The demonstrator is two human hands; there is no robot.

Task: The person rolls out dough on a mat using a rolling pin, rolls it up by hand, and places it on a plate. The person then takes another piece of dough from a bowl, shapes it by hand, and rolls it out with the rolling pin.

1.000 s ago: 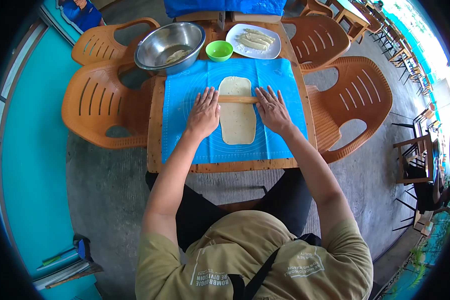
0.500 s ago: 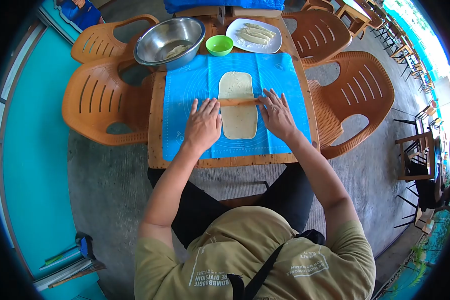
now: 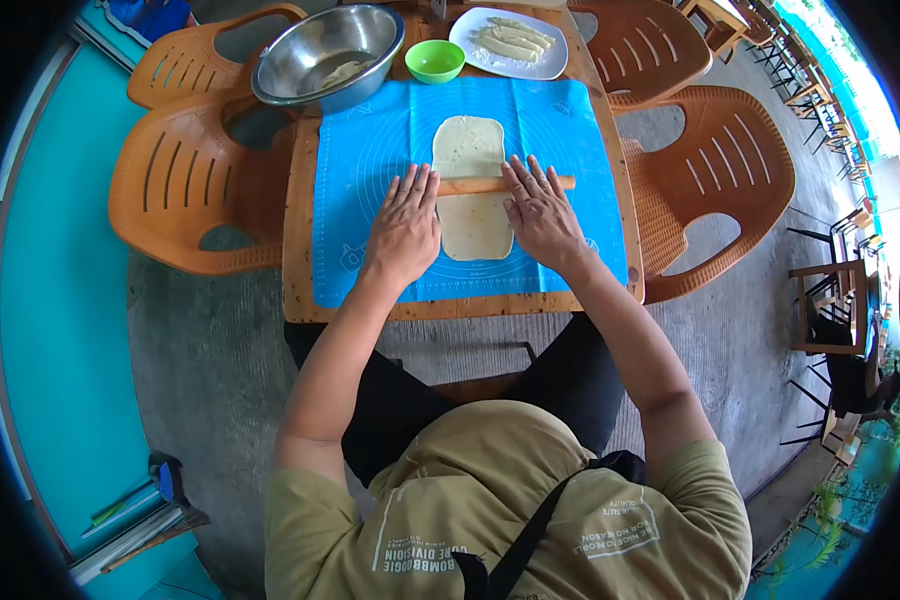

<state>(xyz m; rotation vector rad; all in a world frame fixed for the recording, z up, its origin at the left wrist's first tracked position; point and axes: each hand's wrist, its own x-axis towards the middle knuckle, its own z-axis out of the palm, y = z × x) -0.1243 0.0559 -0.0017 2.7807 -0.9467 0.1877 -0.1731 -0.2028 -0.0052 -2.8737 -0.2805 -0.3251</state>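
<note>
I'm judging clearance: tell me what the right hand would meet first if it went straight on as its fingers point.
Probably the flat dough, at its right edge: the right hand points forward and leftward, though its exact height is unclear.

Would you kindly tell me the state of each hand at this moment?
Left hand: open, palm down on the rolling pin.
Right hand: open, palm down on the rolling pin, whose end shows beyond it.

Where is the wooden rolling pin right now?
In the head view, the wooden rolling pin lies above centre, across the flattened dough on the blue pastry mat, under the left hand and right hand, its tip showing past the right.
</note>
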